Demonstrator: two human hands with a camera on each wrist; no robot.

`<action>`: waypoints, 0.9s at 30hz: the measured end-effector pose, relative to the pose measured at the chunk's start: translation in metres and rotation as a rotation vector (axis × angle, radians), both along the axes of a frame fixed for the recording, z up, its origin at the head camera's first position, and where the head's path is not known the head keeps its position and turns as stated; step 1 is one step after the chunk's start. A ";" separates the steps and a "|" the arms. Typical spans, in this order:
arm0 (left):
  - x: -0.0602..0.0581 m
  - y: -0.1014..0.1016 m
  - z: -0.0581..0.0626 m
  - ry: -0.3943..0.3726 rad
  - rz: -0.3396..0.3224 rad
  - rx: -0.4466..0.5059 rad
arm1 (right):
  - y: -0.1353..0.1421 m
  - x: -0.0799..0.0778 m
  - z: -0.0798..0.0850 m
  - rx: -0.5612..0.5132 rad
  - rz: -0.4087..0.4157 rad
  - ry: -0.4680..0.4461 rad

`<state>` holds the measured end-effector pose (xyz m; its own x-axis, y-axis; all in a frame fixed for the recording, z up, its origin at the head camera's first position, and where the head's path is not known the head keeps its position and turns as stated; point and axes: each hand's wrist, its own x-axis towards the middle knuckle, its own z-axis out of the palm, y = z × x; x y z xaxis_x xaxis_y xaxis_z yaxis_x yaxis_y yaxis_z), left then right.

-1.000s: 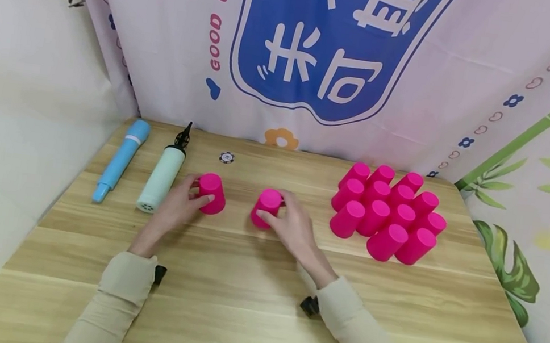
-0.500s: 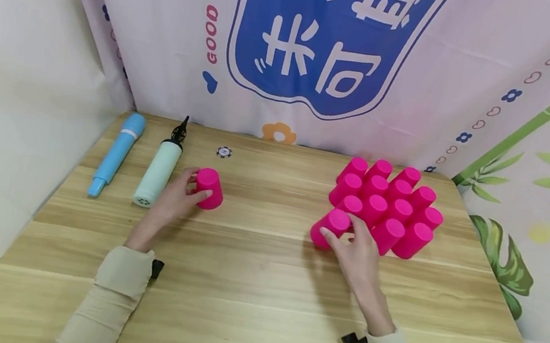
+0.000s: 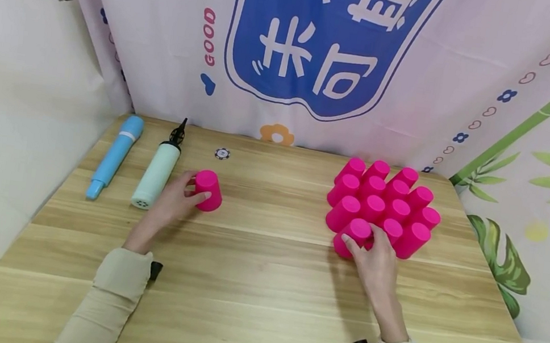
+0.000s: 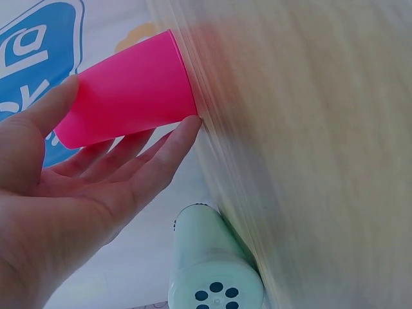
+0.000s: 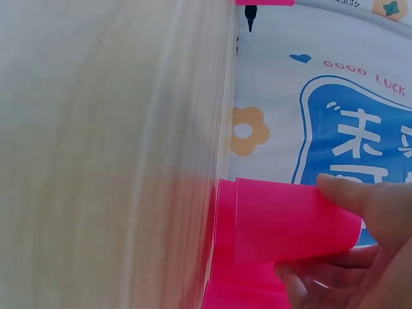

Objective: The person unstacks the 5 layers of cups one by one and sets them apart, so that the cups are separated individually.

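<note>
On the left side of the table, my left hand (image 3: 173, 202) holds an upside-down pink plastic cup (image 3: 209, 193), thumb on the near side and fingers around the far side. The left wrist view shows this cup (image 4: 132, 90) with its wide rim at the tabletop. My right hand (image 3: 379, 264) grips a second upside-down pink cup (image 3: 349, 239) at the front left of a cluster of several similar cups (image 3: 344, 213). In the right wrist view, thumb and fingers pinch that cup (image 5: 296, 219), its rim close over the table and overlapping the cups behind.
Left of my left hand lie a mint-green hand pump (image 3: 157, 175) with a black nozzle and a blue pump-like tube (image 3: 116, 156). A small poker chip (image 3: 222, 154) lies near the back edge. A printed cloth (image 3: 167, 38) hangs behind the wooden table (image 3: 249, 300).
My right hand has carried its cup rightward from the table's middle to the front of the cluster. My left hand has stayed at its cup. The head view has shifted slightly.
</note>
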<state>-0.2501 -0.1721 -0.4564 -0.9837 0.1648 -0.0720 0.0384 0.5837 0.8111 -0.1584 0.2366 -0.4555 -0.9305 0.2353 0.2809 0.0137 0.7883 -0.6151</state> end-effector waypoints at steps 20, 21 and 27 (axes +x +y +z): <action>0.002 0.000 -0.001 -0.004 -0.007 -0.011 | 0.007 -0.005 -0.008 0.012 -0.016 -0.002; 0.002 0.000 -0.001 -0.005 -0.008 -0.009 | 0.007 -0.005 -0.009 0.012 -0.017 -0.002; 0.000 -0.001 0.000 -0.002 -0.007 -0.001 | 0.008 -0.007 -0.011 0.014 -0.028 0.002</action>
